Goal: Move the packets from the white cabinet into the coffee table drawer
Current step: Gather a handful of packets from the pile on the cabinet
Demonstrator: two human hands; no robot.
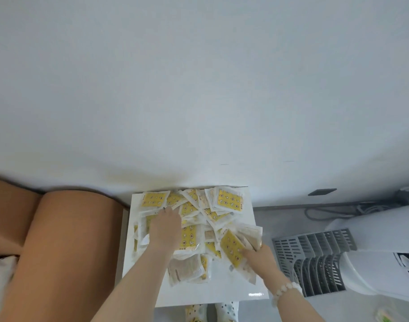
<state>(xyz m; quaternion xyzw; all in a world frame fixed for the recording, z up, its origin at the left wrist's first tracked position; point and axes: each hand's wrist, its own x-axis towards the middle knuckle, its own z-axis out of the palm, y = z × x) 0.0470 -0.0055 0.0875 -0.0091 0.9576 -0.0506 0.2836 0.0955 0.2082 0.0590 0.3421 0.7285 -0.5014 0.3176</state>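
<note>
**Scooping packets off the cabinet top**

At 9 o'clock from the heap sits a brown sofa [59,240], right beside the white cabinet [222,291]. It does not block our hands now. We think we may have to step round it when we walk off.

Our left hand [165,225] lies on top of the packets [229,199], back up, with its fingers pointing to 12 o'clock. We cannot tell if the fingers pinch a packet or only press on the heap. The packets are yellow and pale. They lie all over the cabinet top in a messy pile, one on another.

At 4 o'clock from the heap, our right hand [260,254] is curled tight round a bunch of packets [233,246], near the cabinet's right edge. A bracelet [284,291] sits on that wrist.

We think we are at the picking-up step. Most packets are not yet moved. Next, the left hand needs to close on a handful of its own. Then both handfuls go to the coffee table drawer, which we cannot see from here. The packets look thin and slippery, so a loose hold may let some slide out.

At 3 o'clock from the cabinet, a grey rack [315,256] lies on the floor. Past it stands a big white machine [384,252], with cables [333,212] at 2 o'clock. Turning that way looks tight.
</note>
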